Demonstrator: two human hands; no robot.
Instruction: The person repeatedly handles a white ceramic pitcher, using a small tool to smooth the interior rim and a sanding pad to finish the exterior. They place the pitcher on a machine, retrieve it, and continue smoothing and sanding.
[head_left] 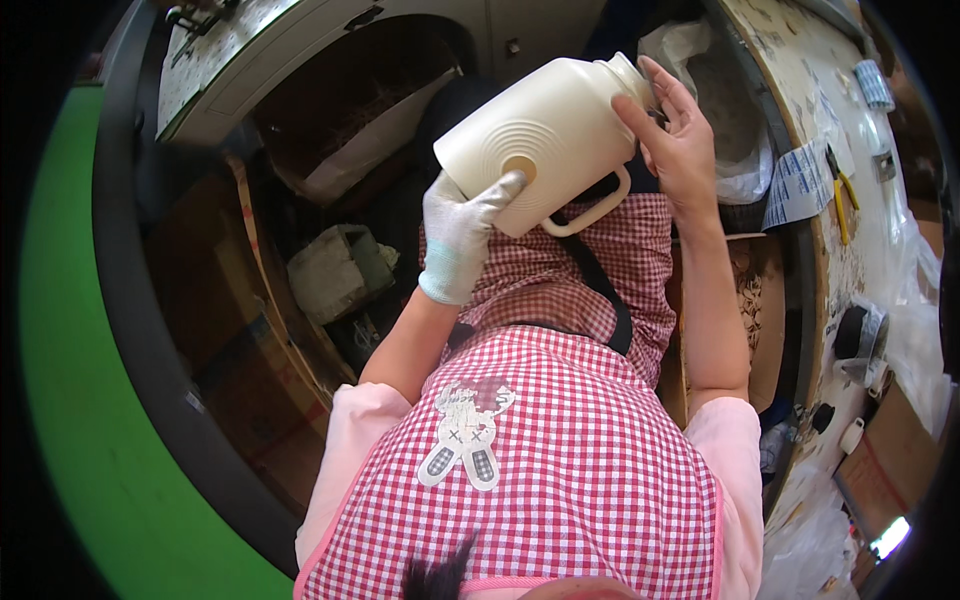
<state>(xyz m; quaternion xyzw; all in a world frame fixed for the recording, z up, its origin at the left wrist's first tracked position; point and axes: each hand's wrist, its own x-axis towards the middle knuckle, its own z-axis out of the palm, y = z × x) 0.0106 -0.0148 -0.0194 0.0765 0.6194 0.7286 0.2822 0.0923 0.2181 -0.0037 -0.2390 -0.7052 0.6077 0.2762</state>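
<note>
Your gloved left hand [462, 232] props the base of the cream plastic jug [545, 140], fingers curled against its ridged bottom. The jug is tilted, held up over your checked apron [560, 450]. Your bare right hand [675, 135] wraps its neck, fingers spread. Yellow-handled pliers [838, 195] lie on the desk [800, 70] near its curved edge.

Blue-white printed label sheet [797, 185] on right bench edge; brown cardboard box [885, 450] lower right.
</note>
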